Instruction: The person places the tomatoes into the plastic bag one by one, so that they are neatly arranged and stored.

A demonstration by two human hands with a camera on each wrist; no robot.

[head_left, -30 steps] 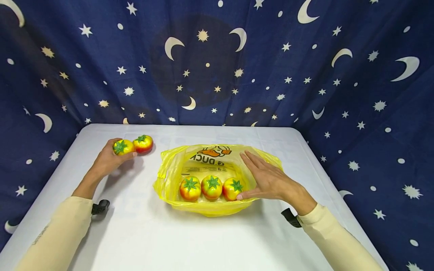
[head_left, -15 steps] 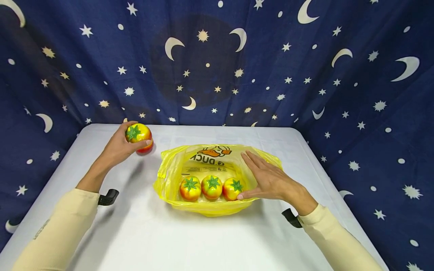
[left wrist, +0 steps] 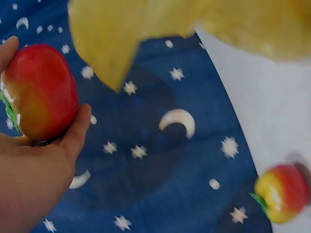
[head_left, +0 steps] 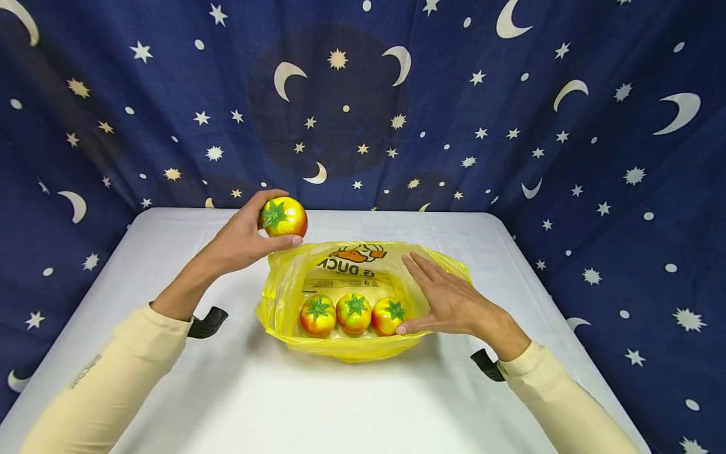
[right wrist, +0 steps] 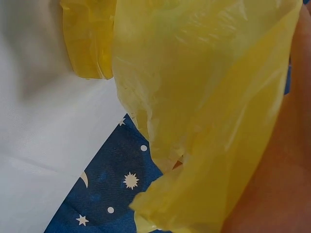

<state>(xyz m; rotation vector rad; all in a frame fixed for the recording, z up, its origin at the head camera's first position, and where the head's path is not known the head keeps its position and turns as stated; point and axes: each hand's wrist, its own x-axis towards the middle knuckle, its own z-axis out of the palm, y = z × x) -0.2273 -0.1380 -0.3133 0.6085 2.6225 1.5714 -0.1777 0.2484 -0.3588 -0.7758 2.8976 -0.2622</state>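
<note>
My left hand (head_left: 235,239) grips a red and yellow toy tomato (head_left: 283,217) with a green star-shaped top, held above the table at the bag's back left corner. In the left wrist view, fingers and thumb curve round that tomato (left wrist: 43,92). Below it stands a yellow plastic bag (head_left: 351,350) with its mouth spread wide and a duck print inside. Three similar tomatoes (head_left: 354,314) sit in a row in the bag. Spread and fairly straight, the fingers of my right hand (head_left: 454,302) lie inside the bag's right side, thumb by the front rim near the rightmost tomato.
Another tomato (left wrist: 282,193) lies on the white table (head_left: 351,410); in the head view my left hand hides it. A dark blue curtain (head_left: 351,126) with moons and stars hangs behind and at both sides. Each wrist wears a black camera mount (head_left: 208,322).
The left hand has lifted its tomato off the table at the left and carried it right, past the other tomato, to the bag's back left corner. The right hand and bag stay put.
</note>
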